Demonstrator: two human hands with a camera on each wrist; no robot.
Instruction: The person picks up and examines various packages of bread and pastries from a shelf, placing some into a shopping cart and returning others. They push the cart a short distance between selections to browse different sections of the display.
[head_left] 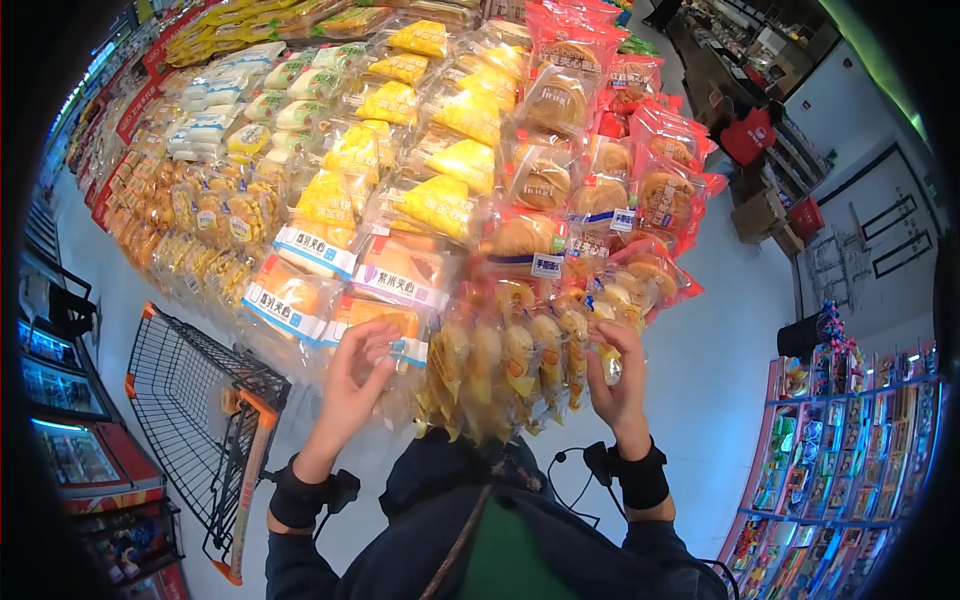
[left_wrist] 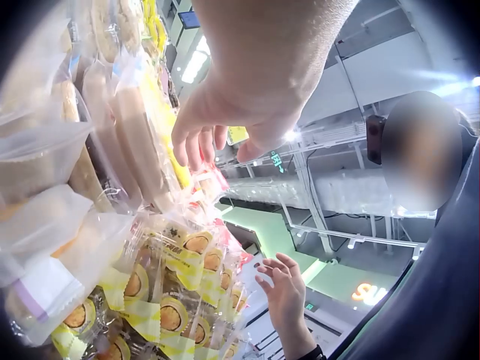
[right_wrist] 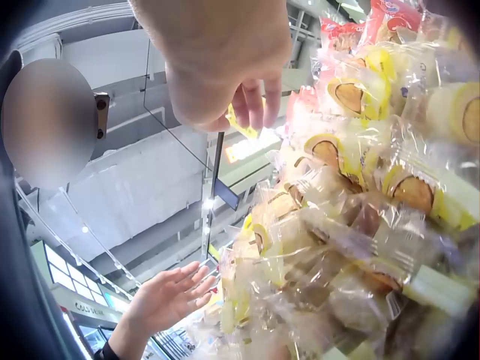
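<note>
My left hand (head_left: 362, 378), fingers loosely bent with nothing in them, hovers at the front edge of a bread display, overlapping a blue-labelled bread package (head_left: 410, 350). Beside that lies a purple-labelled bread pack (head_left: 400, 275). My right hand (head_left: 622, 378) is held up at the right end of a row of small yellow-and-clear wrapped pastries (head_left: 520, 355); its fingers are bent and hold nothing. In the left wrist view the left hand (left_wrist: 240, 105) hangs beside stacked bread packs (left_wrist: 139, 139). The right wrist view has the right hand (right_wrist: 225, 75) near the heaped wrapped pastries (right_wrist: 330, 154).
Yellow bread packs (head_left: 440, 205) and red bun bags (head_left: 670, 195) cover the display farther back. A black wire shopping cart (head_left: 190, 390) with an orange handle stands at the left. Stocked shelves (head_left: 840, 450) rise at the right, and lit refrigerated cases (head_left: 70, 455) line the far left.
</note>
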